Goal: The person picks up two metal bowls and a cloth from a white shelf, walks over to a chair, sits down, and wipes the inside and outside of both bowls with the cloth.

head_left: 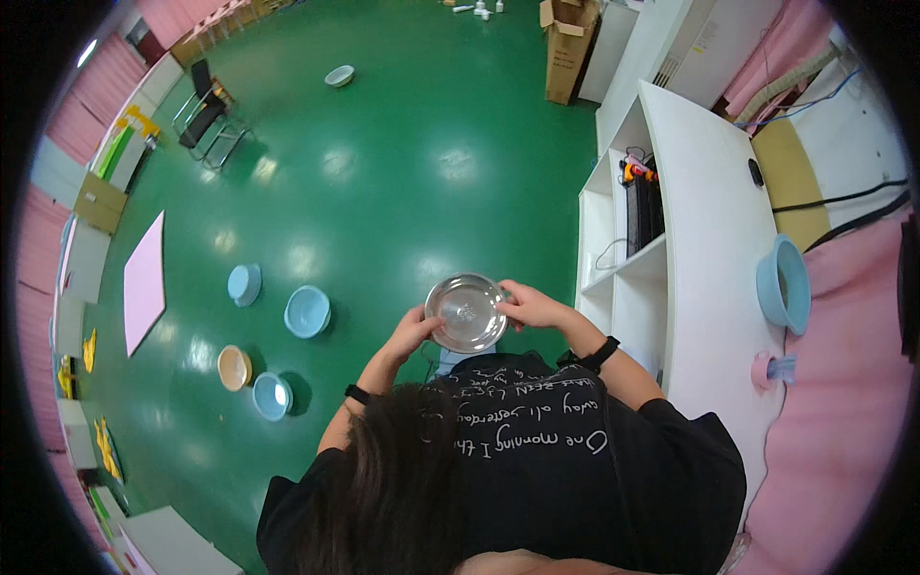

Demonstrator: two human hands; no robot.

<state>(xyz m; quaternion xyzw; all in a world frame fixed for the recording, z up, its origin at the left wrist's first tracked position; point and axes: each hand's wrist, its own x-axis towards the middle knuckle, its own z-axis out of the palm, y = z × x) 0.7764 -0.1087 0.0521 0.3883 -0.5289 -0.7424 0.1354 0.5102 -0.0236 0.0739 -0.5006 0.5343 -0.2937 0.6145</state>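
Note:
A round, shiny metal basin [467, 314] is held in front of my body, its open side facing up. My left hand [419, 329] grips its left rim, with the thumb over the edge. On the opposite side, my right hand [526, 305] grips the right rim. The fingers beneath the metal are partly hidden. Below the basin, close to my shirt, a small bit of something light blue [448, 360] shows, too covered to identify.
On the green floor at left stand several basins: blue ones [308, 312] and an orange one [235, 368]. A white basin [339, 76] and a chair [204, 120] are farther off. At right, a white cabinet [704, 287] carries a blue basin [784, 285] and a pink cup [763, 370].

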